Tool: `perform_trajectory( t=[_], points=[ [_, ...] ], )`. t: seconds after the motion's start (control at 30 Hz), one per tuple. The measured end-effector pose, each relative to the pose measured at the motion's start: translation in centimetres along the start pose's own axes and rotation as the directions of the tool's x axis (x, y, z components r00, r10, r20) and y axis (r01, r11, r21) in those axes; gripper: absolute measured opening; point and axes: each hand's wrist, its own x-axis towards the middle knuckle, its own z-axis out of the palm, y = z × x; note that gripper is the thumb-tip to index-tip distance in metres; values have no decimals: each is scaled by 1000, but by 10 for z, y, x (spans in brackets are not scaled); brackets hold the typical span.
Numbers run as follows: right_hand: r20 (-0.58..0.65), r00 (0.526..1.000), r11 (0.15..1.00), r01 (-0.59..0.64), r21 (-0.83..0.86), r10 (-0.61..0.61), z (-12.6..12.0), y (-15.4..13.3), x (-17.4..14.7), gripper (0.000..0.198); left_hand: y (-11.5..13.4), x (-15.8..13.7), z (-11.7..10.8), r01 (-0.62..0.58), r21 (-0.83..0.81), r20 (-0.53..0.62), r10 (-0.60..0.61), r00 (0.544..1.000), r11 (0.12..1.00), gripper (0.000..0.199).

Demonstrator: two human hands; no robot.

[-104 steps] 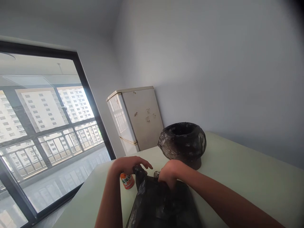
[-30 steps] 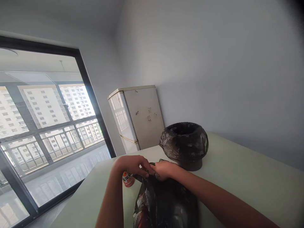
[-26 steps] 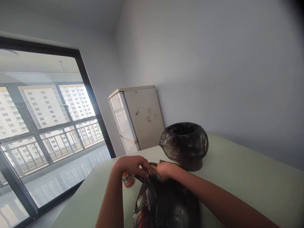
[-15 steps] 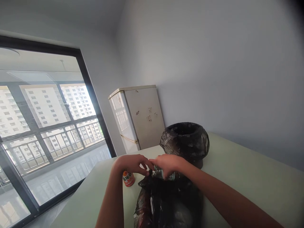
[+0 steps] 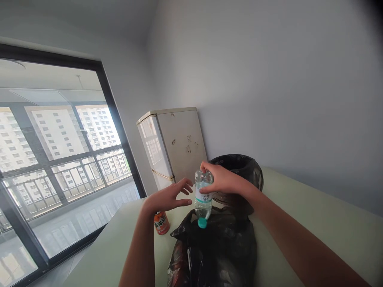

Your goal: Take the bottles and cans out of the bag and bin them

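My right hand (image 5: 220, 178) grips a clear plastic water bottle (image 5: 203, 199) near its base. The bottle hangs upside down, its green cap pointing at the black plastic bag (image 5: 221, 251) below. That bag lies on the table in front of me, bulging with things I cannot make out through the film. Just left of the bottle, my left hand (image 5: 172, 196) is open, fingers apart, holding nothing. An orange drink can (image 5: 161, 223) stands on the table, partly behind my left wrist.
A bin lined with a black bag (image 5: 254, 175) stands farther back on the pale green table (image 5: 314, 223). Beyond the table are an old white fridge (image 5: 182, 147) and a grey wall. A dark-framed glass door (image 5: 101, 111) is at left.
My right hand has lifted the bottle up from the bag's mouth and turned it cap-down. My left hand has come off the bag's edge, rising slightly with its fingers spread.
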Motion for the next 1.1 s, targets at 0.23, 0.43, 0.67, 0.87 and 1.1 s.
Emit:
perform_trajectory(
  t=[0.23,0.43,0.67,0.87,1.1],
  points=[
    [-324,943,861,103,497,75,-11,-10,-4,58,7,-1,-2,-19,12,-53,19,998,1000,76],
    [-347,923,565,199,801,167,-11,-8,-1,56,23,-5,-6,-87,3,-420,81,904,996,64],
    [-153,972,490,48,871,177,0,-5,3,70,18,-8,-11,-343,-210,-794,45,606,915,50],
    [81,996,558,-55,828,-22,36,-23,4,72,24,4,-9,-663,-291,-897,44,440,690,42],
    [2,999,906,45,421,-50,86,-52,-10,56,38,9,4,-707,-576,-804,-126,581,411,35]
  ],
)
